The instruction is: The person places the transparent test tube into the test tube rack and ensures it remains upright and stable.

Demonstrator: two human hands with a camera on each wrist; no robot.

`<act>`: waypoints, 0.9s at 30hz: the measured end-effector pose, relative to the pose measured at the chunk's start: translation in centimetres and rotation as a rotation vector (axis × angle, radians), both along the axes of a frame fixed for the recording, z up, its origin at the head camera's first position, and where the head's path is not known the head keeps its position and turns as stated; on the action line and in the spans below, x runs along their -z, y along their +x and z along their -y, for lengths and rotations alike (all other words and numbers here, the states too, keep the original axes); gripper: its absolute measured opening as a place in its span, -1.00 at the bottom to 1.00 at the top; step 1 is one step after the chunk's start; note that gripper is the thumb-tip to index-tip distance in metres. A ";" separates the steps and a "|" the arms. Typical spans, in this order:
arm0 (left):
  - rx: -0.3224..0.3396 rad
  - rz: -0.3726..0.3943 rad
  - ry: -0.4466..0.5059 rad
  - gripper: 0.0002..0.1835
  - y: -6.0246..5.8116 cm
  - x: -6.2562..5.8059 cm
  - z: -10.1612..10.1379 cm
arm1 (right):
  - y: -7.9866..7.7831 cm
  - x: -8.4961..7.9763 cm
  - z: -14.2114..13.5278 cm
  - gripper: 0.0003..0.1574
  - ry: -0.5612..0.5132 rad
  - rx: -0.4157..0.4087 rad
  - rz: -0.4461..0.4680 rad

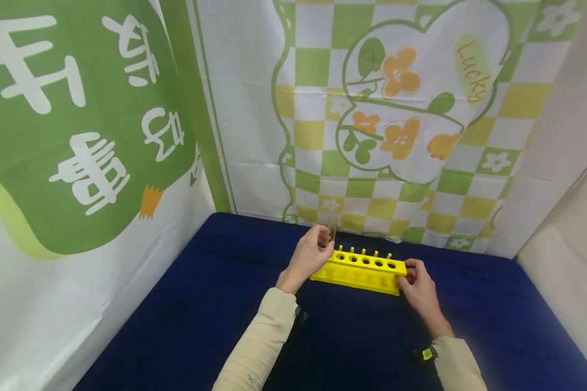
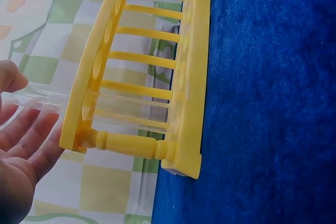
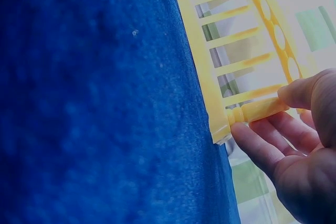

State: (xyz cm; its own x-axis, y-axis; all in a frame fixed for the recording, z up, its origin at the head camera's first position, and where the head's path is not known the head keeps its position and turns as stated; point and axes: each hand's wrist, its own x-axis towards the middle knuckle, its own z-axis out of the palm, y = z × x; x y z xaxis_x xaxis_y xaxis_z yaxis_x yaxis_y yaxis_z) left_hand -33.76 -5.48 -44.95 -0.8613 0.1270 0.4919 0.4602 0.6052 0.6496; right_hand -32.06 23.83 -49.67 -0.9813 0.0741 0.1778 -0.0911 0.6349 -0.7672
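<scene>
A yellow test tube rack (image 1: 367, 262) stands on the dark blue cloth, with a row of round holes in its top bar and several pegs along its back. In its left end hole sits a clear test tube (image 2: 131, 109), reaching down to the lower bar in the left wrist view. My left hand (image 1: 310, 254) holds the tube's upper part (image 1: 333, 225) between thumb and fingers, just above the top bar. At the other end, my right hand (image 3: 299, 140) grips the rack's turned end post (image 3: 262, 109), thumb on one side and fingers on the other.
Dark blue cloth (image 1: 352, 336) covers the table. Close behind the rack hangs a checked green, yellow and white curtain (image 1: 313, 125). Printed green and white fabric (image 1: 176, 271) walls off the left side, and pale fabric (image 1: 562, 228) the right.
</scene>
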 end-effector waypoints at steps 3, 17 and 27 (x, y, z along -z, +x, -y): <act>0.012 0.016 -0.005 -0.70 -0.1 0.1 0.0 | 0.1 0.0 -0.2 -0.49 0.000 0.004 0.008; 0.043 0.070 -0.026 -0.64 -0.2 -0.4 0.6 | -0.3 -0.2 0.1 -0.48 0.015 -0.003 0.021; 0.072 0.119 -0.051 -0.58 -0.3 -0.8 1.1 | -0.4 -0.2 0.0 -0.48 -0.008 -0.008 0.028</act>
State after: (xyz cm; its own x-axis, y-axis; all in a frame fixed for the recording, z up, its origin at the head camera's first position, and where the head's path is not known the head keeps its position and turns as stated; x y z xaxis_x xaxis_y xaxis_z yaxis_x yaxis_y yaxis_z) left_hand -34.03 -6.53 -44.15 -0.9008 0.2128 0.3785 0.4255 0.6067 0.6715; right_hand -32.44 23.88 -49.48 -0.9864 0.0676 0.1498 -0.0747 0.6279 -0.7747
